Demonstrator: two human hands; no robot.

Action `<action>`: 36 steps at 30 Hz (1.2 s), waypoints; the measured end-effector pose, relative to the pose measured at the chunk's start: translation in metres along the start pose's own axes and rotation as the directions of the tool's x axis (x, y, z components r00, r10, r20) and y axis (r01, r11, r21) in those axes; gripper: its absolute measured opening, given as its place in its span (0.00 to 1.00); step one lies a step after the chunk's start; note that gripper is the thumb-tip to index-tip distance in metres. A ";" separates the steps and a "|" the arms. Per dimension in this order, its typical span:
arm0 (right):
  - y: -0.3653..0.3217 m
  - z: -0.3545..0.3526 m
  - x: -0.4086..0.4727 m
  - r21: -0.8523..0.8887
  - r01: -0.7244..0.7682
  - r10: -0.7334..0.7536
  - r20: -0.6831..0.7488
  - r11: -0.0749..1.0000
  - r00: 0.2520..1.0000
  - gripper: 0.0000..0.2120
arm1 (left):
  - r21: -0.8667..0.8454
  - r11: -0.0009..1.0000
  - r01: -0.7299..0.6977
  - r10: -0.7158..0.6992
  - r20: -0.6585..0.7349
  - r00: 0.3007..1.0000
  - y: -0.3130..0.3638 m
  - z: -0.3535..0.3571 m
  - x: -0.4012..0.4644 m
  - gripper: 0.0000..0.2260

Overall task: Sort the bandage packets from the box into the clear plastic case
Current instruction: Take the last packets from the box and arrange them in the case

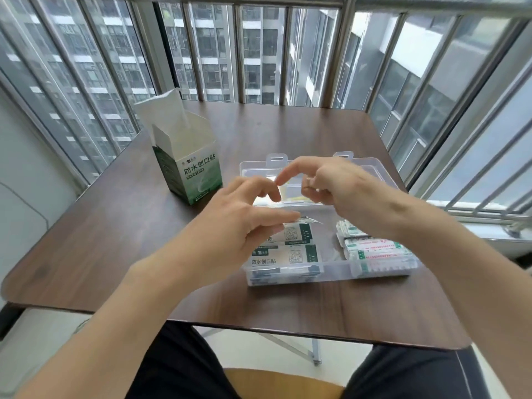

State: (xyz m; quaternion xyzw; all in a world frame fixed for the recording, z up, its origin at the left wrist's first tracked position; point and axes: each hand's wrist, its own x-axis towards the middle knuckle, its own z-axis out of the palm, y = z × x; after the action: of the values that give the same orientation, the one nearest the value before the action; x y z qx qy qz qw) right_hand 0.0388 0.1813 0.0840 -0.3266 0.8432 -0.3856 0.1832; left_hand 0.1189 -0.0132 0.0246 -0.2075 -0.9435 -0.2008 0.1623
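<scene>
Head view. The clear plastic case lies open on the brown counter, its lid tipped back. The left hand hovers over the case's left compartment, its grip pinching a bandage packet above a stacked packet. The right hand is raised over the case, fingers curled; whether its grip holds anything cannot be told. A pile of packets fills the right compartment. The opened box stands upright to the left, well apart from the case.

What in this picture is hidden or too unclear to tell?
- Box inside: head view, its own walls hide whether packets remain.
- Case middle: both hands cover it.
- Right hand: what it pinches is blurred.
- Packets at the right: print too small to read.
</scene>
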 end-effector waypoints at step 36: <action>0.011 0.027 -0.019 -0.066 -0.123 0.079 -0.467 0.990 0.881 0.06 | -0.008 0.955 0.296 -0.295 0.049 0.954 0.017 -0.020 0.016 0.13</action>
State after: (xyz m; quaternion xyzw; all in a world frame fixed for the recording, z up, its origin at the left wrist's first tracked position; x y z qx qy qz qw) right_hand 0.0630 0.1852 0.0597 -0.1891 0.8956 -0.4023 -0.0188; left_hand 0.1177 -0.0025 0.0531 -0.0701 -0.9660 -0.2252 0.1063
